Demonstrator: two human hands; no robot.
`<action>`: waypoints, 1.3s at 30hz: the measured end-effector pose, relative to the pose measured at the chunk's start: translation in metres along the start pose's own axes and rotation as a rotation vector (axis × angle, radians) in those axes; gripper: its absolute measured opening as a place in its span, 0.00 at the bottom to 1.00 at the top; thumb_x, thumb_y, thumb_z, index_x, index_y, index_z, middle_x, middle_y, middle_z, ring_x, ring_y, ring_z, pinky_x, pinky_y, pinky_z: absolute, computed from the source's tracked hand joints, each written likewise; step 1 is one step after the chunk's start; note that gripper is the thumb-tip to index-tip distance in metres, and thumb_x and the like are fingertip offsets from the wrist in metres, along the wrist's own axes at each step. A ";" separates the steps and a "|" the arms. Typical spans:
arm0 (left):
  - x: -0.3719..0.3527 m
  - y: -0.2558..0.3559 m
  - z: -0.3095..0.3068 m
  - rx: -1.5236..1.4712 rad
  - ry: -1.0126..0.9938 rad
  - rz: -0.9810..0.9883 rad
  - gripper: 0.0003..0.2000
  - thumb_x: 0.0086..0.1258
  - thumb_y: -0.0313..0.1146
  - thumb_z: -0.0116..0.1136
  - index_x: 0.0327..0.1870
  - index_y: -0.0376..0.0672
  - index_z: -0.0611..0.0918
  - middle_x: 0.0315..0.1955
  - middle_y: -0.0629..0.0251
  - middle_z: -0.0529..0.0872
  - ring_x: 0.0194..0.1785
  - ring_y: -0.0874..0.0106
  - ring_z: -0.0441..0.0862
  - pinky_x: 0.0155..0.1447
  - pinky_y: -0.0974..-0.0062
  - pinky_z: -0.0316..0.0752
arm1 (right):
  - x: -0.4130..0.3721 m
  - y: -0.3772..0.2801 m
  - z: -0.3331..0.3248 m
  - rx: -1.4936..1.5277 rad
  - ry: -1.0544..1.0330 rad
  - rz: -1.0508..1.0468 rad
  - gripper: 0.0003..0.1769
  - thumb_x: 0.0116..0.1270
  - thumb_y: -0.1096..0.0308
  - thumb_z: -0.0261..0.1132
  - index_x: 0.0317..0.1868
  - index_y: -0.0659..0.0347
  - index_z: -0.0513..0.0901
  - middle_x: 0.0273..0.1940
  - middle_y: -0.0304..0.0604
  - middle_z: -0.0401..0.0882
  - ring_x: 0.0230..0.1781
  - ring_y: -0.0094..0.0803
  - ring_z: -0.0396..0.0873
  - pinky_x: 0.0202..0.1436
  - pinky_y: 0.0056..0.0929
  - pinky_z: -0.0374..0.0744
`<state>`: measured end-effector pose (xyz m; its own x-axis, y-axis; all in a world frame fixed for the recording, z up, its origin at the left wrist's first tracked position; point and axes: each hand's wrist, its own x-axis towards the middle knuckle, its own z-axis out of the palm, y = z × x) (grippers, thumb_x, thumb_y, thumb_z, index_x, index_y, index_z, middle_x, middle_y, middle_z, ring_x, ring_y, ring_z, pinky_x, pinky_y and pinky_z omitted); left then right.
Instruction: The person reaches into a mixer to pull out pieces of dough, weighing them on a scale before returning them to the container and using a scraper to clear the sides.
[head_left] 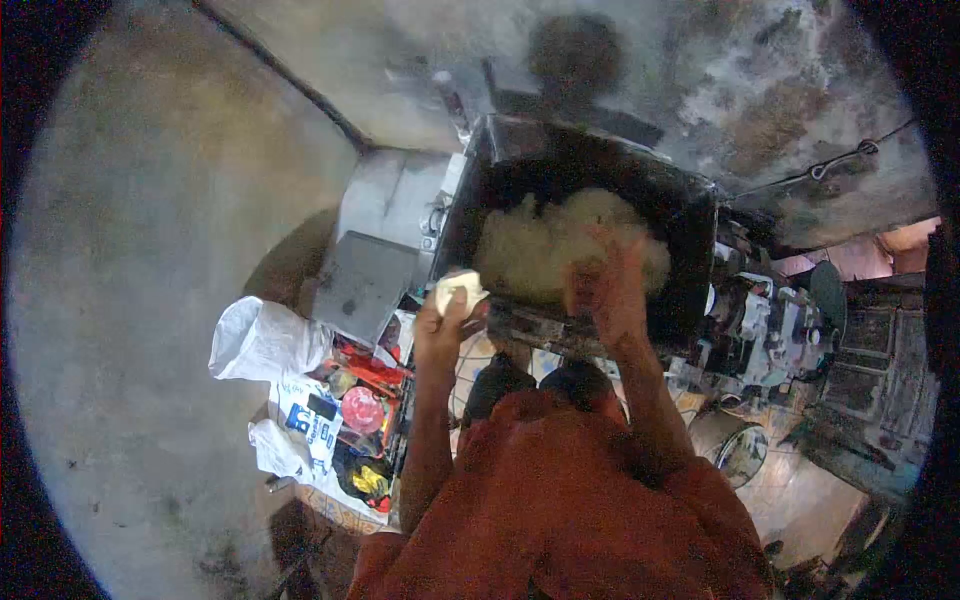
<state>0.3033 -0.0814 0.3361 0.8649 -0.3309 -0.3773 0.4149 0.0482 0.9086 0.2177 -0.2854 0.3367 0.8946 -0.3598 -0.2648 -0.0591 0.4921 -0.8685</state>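
Observation:
A pale cream-coloured lump (459, 293) is in my left hand (445, 322), its fingers closed around the sides. This hand is at the left front corner of a dark metal trough (690, 250). Inside the trough lies a large pale, floury mass (540, 245) with a loose, uneven surface. My right hand (612, 285) reaches over the trough's front rim, against the right part of the mass. Its fingers are blurred, but the thumb side stands apart from them and nothing shows between.
Left of the trough are a grey metal box (365, 280) and a crate holding red items, a pink round lid (362, 410) and white plastic bags (262, 342). Machine parts (765, 320) adjoin its right side. A metal pot (742, 452) stands on the tiled floor.

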 end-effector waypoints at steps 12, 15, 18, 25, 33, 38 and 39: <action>-0.012 -0.005 0.029 0.190 -0.004 -0.058 0.13 0.74 0.39 0.55 0.47 0.38 0.81 0.34 0.64 0.86 0.36 0.74 0.83 0.39 0.76 0.80 | -0.005 0.016 0.025 -0.136 0.078 -0.132 0.35 0.74 0.53 0.54 0.75 0.49 0.51 0.68 0.52 0.62 0.69 0.51 0.62 0.67 0.48 0.68; -0.007 -0.006 0.014 0.092 -0.161 -0.108 0.14 0.74 0.42 0.54 0.45 0.39 0.82 0.34 0.64 0.85 0.36 0.75 0.83 0.38 0.76 0.79 | -0.014 0.016 0.025 -0.542 -0.076 -0.382 0.32 0.71 0.55 0.59 0.71 0.52 0.60 0.68 0.53 0.64 0.70 0.50 0.62 0.70 0.47 0.65; -0.005 -0.048 0.009 0.178 -0.360 -0.082 0.18 0.74 0.45 0.53 0.49 0.38 0.81 0.40 0.63 0.85 0.43 0.74 0.82 0.44 0.76 0.77 | -0.012 0.018 0.020 -1.037 -0.445 -0.569 0.26 0.67 0.62 0.63 0.65 0.55 0.70 0.66 0.54 0.66 0.67 0.48 0.66 0.69 0.44 0.67; 0.000 -0.070 -0.023 0.400 -0.363 -0.351 0.22 0.71 0.40 0.57 0.61 0.36 0.73 0.53 0.60 0.78 0.53 0.70 0.79 0.55 0.74 0.73 | -0.019 0.067 0.004 -1.274 -0.135 -0.648 0.21 0.61 0.59 0.65 0.54 0.55 0.78 0.49 0.50 0.81 0.47 0.45 0.81 0.52 0.44 0.79; -0.036 -0.013 0.042 0.417 -0.298 0.070 0.28 0.64 0.27 0.64 0.65 0.33 0.70 0.60 0.53 0.75 0.58 0.68 0.77 0.61 0.71 0.73 | -0.024 0.025 0.017 -0.460 -0.091 -0.241 0.25 0.72 0.53 0.57 0.63 0.57 0.70 0.39 0.50 0.82 0.38 0.46 0.83 0.41 0.35 0.78; -0.014 -0.063 -0.001 0.282 -0.162 0.267 0.22 0.64 0.26 0.63 0.60 0.32 0.76 0.49 0.59 0.84 0.49 0.72 0.82 0.53 0.76 0.77 | -0.027 0.027 0.012 -0.389 -0.144 -0.046 0.36 0.70 0.52 0.60 0.73 0.53 0.57 0.52 0.55 0.77 0.47 0.51 0.81 0.50 0.39 0.78; -0.023 -0.041 0.007 0.479 -0.078 0.166 0.21 0.63 0.26 0.64 0.58 0.32 0.77 0.44 0.59 0.85 0.45 0.72 0.83 0.50 0.77 0.79 | -0.028 0.027 0.010 -0.504 -0.102 -0.056 0.37 0.70 0.52 0.60 0.73 0.53 0.56 0.56 0.57 0.74 0.50 0.52 0.80 0.53 0.39 0.78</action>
<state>0.2643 -0.0824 0.3090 0.8770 -0.4255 -0.2230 0.0820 -0.3248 0.9422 0.1954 -0.2538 0.3254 0.9398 -0.2832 -0.1913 -0.1932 0.0217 -0.9809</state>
